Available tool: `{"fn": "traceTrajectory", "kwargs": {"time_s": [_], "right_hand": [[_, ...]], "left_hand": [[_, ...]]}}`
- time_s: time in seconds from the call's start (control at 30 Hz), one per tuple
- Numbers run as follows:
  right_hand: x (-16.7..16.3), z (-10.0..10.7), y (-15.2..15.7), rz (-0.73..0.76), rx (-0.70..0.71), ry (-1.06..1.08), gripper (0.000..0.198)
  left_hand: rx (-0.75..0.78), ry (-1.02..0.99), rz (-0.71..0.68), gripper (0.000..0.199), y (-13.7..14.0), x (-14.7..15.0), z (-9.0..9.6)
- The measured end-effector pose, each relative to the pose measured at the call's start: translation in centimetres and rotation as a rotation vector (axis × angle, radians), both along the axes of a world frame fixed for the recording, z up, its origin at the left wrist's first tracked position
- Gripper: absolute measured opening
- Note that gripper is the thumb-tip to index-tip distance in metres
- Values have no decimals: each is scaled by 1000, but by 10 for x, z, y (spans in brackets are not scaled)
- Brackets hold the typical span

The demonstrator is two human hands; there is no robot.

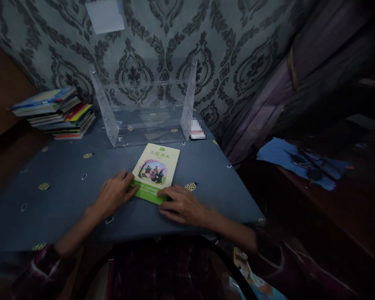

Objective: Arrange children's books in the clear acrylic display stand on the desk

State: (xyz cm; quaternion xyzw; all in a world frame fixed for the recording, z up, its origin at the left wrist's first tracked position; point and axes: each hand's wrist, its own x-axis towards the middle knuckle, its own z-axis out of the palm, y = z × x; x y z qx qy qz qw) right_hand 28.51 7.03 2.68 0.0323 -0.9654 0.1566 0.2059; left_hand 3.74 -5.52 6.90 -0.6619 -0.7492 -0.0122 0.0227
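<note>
A thin book [158,168] with a pale cover, a green lower band and a picture of seated figures lies on the patterned blue tablecloth [65,200], slightly turned. My left hand [116,191] grips its lower left edge, thumb on the green band. At the lower right corner, my right hand [181,205] holds the book with its fingers over the cover; the fingertips underneath are hidden. Just behind the book stands a clear plastic rack [111,125] with see-through shelves and side panels.
A leaning stack of books [62,114] sits at the back left, close to the wall. Beside the rack's right foot is a small white and red item [197,130], blurred out. A purple curtain [265,100] hangs on the right, above a blue cloth [293,160] on a dark surface.
</note>
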Motion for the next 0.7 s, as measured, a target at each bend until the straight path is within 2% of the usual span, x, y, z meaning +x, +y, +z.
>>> {"fn": "traceTrajectory", "kwargs": {"time_s": [0.13, 0.27, 0.43, 0.7], "right_hand": [[13, -1, 20, -49, -106, 44, 19], [17, 0, 35, -101, -178, 63, 20], [16, -1, 38, -100, -200, 91, 21], [13, -5, 40, -128, -192, 85, 19]], "left_hand": [[-11, -24, -33, 23, -3, 13, -1], [15, -70, -86, 30, -1, 21, -5], [22, 15, -102, 50, 0, 23, -9], [-46, 16, -79, 48, 4, 25, 1]]}}
